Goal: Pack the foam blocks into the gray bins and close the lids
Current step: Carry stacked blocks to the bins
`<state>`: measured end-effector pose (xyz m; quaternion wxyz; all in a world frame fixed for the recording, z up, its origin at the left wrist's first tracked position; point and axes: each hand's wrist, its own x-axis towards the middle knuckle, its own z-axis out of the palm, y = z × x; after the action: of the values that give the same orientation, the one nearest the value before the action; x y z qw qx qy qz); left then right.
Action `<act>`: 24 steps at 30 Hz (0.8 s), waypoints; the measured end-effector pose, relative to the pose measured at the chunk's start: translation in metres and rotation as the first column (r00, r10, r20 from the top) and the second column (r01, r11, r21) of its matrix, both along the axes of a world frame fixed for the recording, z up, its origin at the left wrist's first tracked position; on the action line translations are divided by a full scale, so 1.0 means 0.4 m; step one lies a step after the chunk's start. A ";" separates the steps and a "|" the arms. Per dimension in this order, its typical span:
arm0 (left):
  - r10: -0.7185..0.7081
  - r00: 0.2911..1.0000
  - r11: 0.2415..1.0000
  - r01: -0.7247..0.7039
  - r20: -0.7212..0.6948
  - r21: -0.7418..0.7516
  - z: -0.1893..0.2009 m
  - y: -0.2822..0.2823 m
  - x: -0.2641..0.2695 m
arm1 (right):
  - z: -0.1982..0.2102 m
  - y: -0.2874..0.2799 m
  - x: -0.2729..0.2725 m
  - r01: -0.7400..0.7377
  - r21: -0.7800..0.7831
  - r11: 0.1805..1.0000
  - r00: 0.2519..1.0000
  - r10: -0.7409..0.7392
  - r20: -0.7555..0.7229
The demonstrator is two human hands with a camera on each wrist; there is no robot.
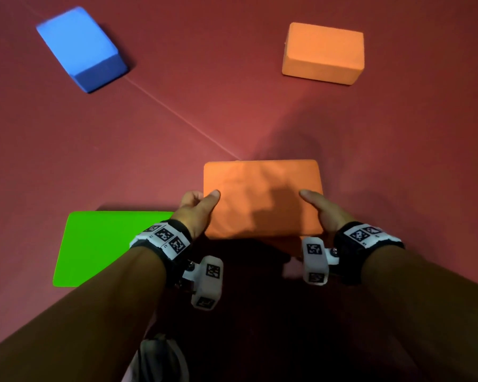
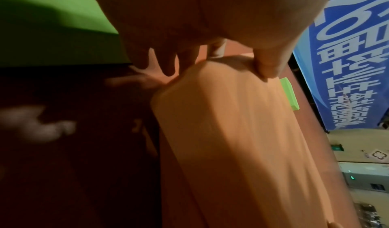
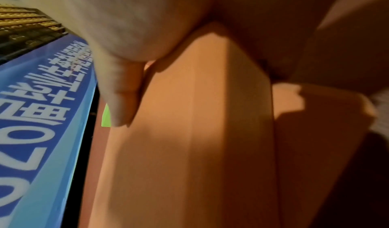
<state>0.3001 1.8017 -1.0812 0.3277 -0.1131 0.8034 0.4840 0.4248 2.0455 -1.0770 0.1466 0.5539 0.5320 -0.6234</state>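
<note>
I hold a large orange foam block [image 1: 262, 198] flat between both hands, low and centre in the head view. My left hand [image 1: 204, 201] grips its left edge, thumb on top, and my right hand [image 1: 313, 202] grips its right edge the same way. In the left wrist view the thumb [image 2: 267, 65] presses the orange block [image 2: 231, 131] and the fingers [image 2: 168, 61] curl at its side. The right wrist view shows the thumb [image 3: 124, 98] lying along the block [image 3: 200, 131]. No gray bin is in any view.
On the red mat [image 1: 232, 111] lie a green block [image 1: 102, 246] beside my left wrist, a blue block [image 1: 80, 48] far left and a second orange block [image 1: 323, 53] far right. A blue banner [image 2: 347, 56] stands beyond the mat.
</note>
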 end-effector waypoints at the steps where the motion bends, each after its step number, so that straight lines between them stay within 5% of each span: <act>1: -0.008 1.000 1.000 0.008 0.009 -0.001 -0.003 0.011 -0.001 | 0.001 -0.001 0.007 0.001 -0.032 0.999 1.000 -0.001 -0.009; 17: -0.182 0.983 0.983 0.180 -0.037 -0.036 0.030 0.195 0.009 | -0.006 0.074 0.121 0.184 -0.005 0.983 0.979 -0.184 -0.085; 24: 0.189 0.970 0.981 -0.194 -0.151 -0.016 0.143 0.080 -0.045 | 0.087 -0.006 -0.049 0.091 -0.175 0.980 0.956 -0.135 -0.259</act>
<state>0.2822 1.8338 -1.0240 0.2170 -0.1589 0.8183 0.5080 0.4051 2.0432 -1.0423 0.0812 0.4799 0.4622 -0.7413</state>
